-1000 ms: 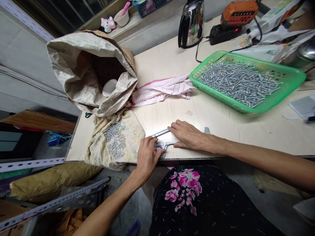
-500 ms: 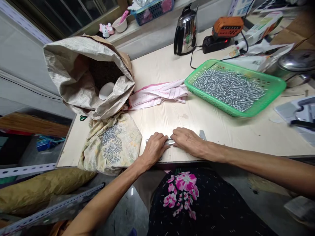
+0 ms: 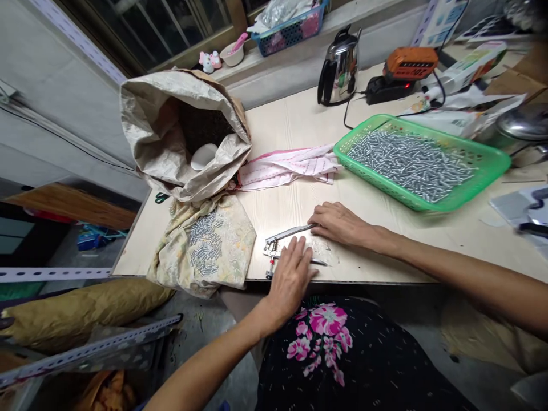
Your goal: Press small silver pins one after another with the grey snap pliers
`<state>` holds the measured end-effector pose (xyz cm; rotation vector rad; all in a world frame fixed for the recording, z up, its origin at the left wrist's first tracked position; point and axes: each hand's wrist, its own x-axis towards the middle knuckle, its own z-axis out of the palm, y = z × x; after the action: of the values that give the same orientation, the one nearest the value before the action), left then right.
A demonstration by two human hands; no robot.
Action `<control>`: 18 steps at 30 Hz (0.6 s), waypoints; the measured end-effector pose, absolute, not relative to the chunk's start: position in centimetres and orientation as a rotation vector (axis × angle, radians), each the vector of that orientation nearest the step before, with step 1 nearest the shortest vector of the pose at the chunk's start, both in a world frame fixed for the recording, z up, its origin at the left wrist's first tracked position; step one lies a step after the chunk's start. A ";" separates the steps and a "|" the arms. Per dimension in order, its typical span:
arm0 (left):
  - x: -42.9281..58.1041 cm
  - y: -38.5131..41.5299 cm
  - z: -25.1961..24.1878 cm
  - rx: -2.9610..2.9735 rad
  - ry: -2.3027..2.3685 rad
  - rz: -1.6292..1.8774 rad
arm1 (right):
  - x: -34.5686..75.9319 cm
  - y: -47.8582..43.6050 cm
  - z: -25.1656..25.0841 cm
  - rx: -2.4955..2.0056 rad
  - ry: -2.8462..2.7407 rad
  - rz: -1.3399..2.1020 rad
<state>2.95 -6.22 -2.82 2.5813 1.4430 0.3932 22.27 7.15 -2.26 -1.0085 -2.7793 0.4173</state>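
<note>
A small metal clamp tool [image 3: 279, 242] with a long lever lies at the near edge of the pale wooden table [image 3: 377, 217]. My left hand [image 3: 291, 277] lies flat on the tool's base, fingers stretched out. My right hand [image 3: 340, 224] rests on the table with its fingertips at the end of the lever, fingers loosely extended. A floral cloth [image 3: 205, 248] with a heap of small metal cylinders lies just left of the tool. A green basket [image 3: 492, 165] holds many more of the same cylinders at the right.
An open paper sack [image 3: 171, 125] with a white scoop stands at the table's left. A pink-and-white cloth [image 3: 286, 165] lies in the middle. A kettle [image 3: 339, 68], an orange battery on a charger [image 3: 409, 65] and packaging stand at the back.
Both hands covered the tool half a second ago. Now my left hand has slid back toward the table edge and my right hand has moved up and right, so the lever shows.
</note>
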 end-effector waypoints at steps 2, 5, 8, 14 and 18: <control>3.6 -7.4 -3.2 2.555 1.400 0.419 | 22.2 8.4 -2.5 -0.984 -2.785 0.345; 3.8 -7.8 -3.4 2.504 1.355 0.442 | 21.7 10.0 -2.0 -0.941 -2.828 0.281; 3.7 -7.5 -3.3 2.481 1.339 0.471 | 20.2 9.9 -0.6 -0.983 -2.855 0.210; 3.3 -9.4 -1.3 2.601 1.099 0.666 | 14.2 4.7 0.8 -0.313 -2.940 0.331; -0.8 -10.1 0.3 2.713 1.158 0.909 | 12.4 3.4 -0.7 -0.045 -2.880 0.360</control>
<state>-0.80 -10.14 0.28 2.7131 1.1576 0.9087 12.41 3.43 -0.75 -0.0450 -2.8801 0.3598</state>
